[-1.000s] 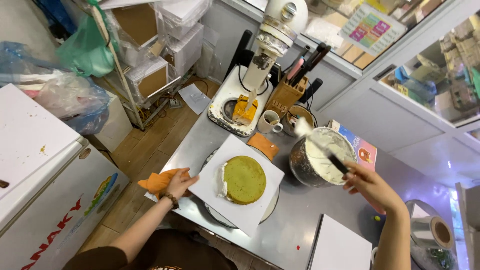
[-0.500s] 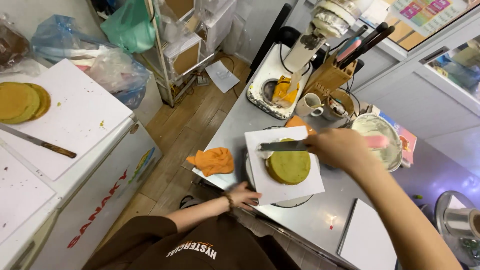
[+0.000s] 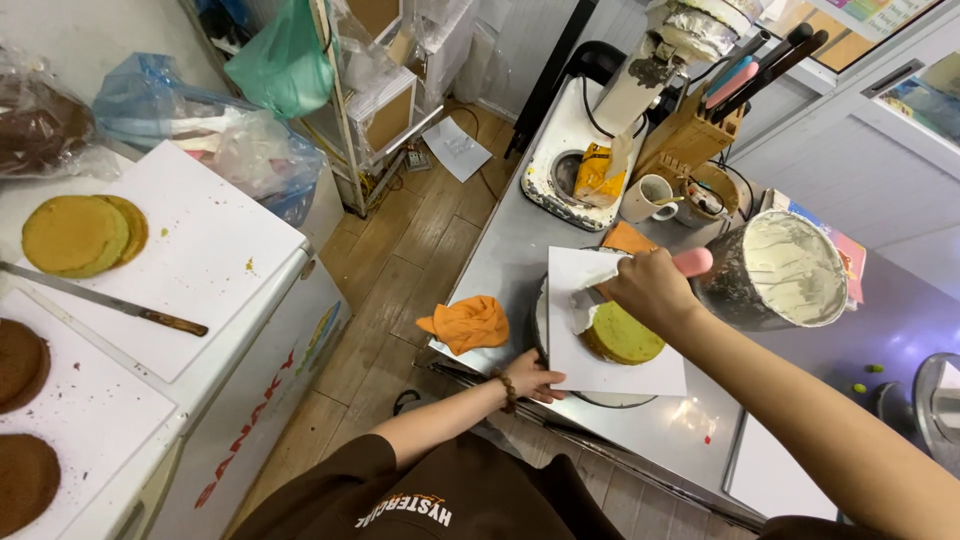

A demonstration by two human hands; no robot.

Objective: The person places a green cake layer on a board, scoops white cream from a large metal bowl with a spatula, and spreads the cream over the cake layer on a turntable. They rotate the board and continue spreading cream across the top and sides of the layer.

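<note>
Head view, stainless counter (image 3: 520,250). Right hand (image 3: 650,290): fist closed around pink-handled spatula (image 3: 625,265), blade carrying white cream, apparently touching the left edge of the cake. Green sponge cake layer (image 3: 622,335): lies on white paper square (image 3: 640,372) over a turntable. Left hand (image 3: 535,378): fingers spread flat on the paper's near-left corner, holding nothing. Steel bowl of cream (image 3: 790,268): just right of the right hand. Orange cloth (image 3: 468,322): crumpled, left of the paper. Yellow sponge rounds (image 3: 80,235): well apart, on a white chest top.

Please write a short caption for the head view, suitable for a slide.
Right hand spreads cream with a pink-handled spatula over a yellow-green cake layer; left hand rests at the white board.
</note>
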